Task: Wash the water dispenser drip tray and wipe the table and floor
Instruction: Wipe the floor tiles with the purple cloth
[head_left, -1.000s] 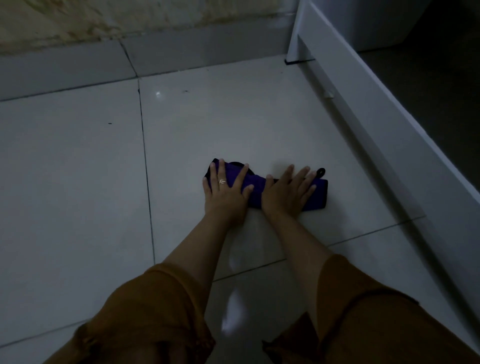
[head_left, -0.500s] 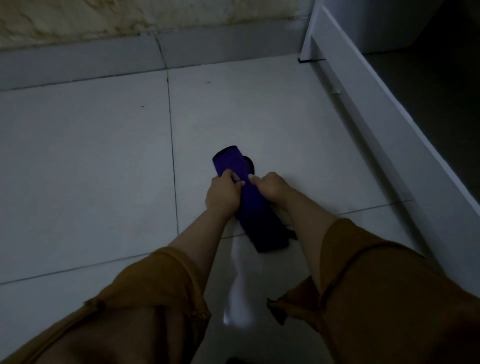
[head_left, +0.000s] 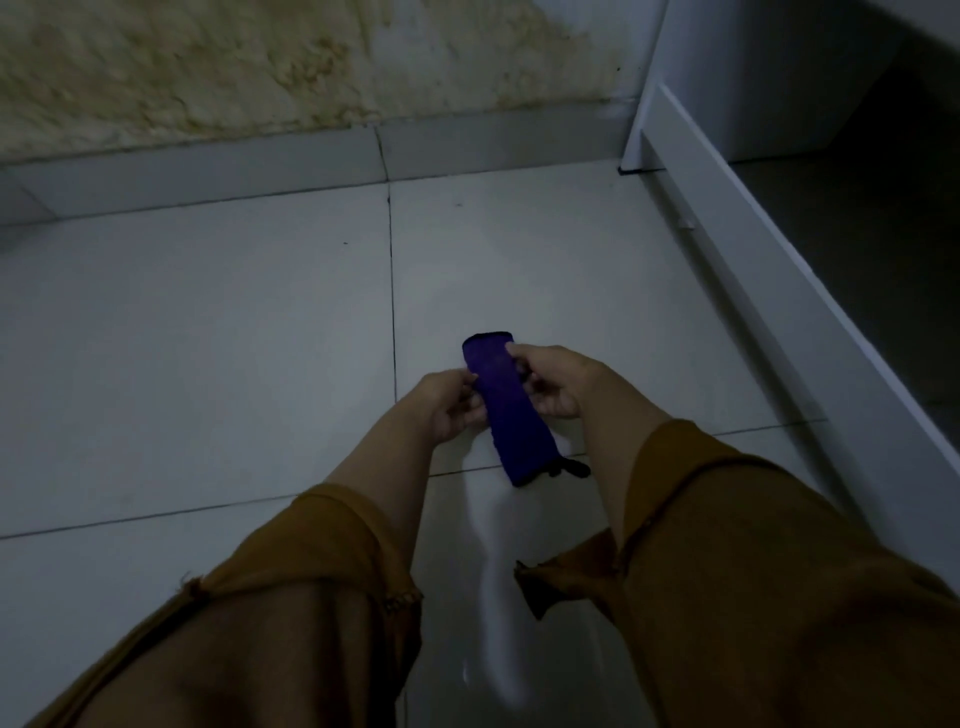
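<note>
**tilewatcher:** ok what am I looking at from the head cam? pretty dark on my end.

**me:** Dim, yeah. I've got both hands up over the floor (head_left: 208, 338) with the purple cloth (head_left: 506, 415) between them. It's folded into a long narrow strip running away from the camera, far end up near the fingertips, near end hanging down toward the tile seam with a little black loop or tag sticking out at that corner.

**tilewatcher:** grip on it?

**me:** Left hand (head_left: 449, 402) has its grip closed on the cloth's left edge about midway along. Right hand (head_left: 553, 382) is closed on the right edge nearer the far end, thumb on top. So both are holding the cloth, one on each side. I can't tell whether the low end touches the tile or hangs just above it.

**tilewatcher:** anything else around?

**me:** Mustard-brown sleeves (head_left: 332, 561) pushed up on both forearms. There's a pale shiny streak (head_left: 496, 582) on the tile below the cloth, running toward the camera; could be wet or just glare, can't say. White furniture frame (head_left: 769, 270) runs along the right side, its leg meeting the floor near the grey baseboard (head_left: 234, 176). Stained, patchy wall (head_left: 208, 73) above that.
</note>
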